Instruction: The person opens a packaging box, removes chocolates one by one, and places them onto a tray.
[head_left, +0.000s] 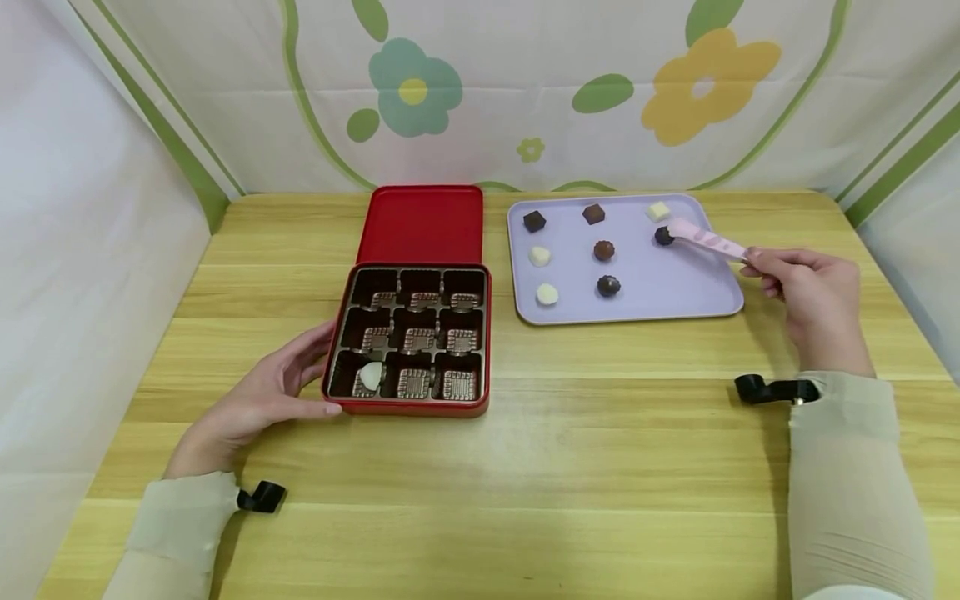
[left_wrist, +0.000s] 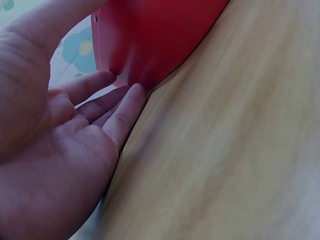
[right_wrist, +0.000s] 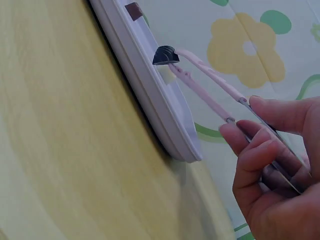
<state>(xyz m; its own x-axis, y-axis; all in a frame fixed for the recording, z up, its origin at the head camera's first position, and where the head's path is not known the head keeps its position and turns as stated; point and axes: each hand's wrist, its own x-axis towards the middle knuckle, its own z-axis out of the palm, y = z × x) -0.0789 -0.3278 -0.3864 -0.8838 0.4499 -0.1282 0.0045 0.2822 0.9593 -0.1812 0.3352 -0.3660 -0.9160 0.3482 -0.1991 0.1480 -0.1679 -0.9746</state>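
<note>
My right hand (head_left: 821,308) grips pink-tipped tongs (head_left: 708,240) by their metal handles. The tong tips are at a dark ridged chocolate (right_wrist: 166,56) over the right part of the lilac tray (head_left: 675,292); whether it is lifted off the tray I cannot tell. At the left, my left hand (head_left: 262,392) touches the side and front-left corner of a red tin (head_left: 420,408), its fingers (left_wrist: 125,112) loosely extended against the wall. Inside is a brown divided insert (head_left: 435,358) with a white chocolate (head_left: 371,376) in the front-left compartment.
Behind the tin lies its red lid (head_left: 423,225). On the tray sit several other chocolates, among them a cream square (head_left: 658,211), a brown round one (head_left: 603,250) and a white one (head_left: 547,294). A flowered cloth (head_left: 525,100) hangs behind the wooden table (head_left: 570,467).
</note>
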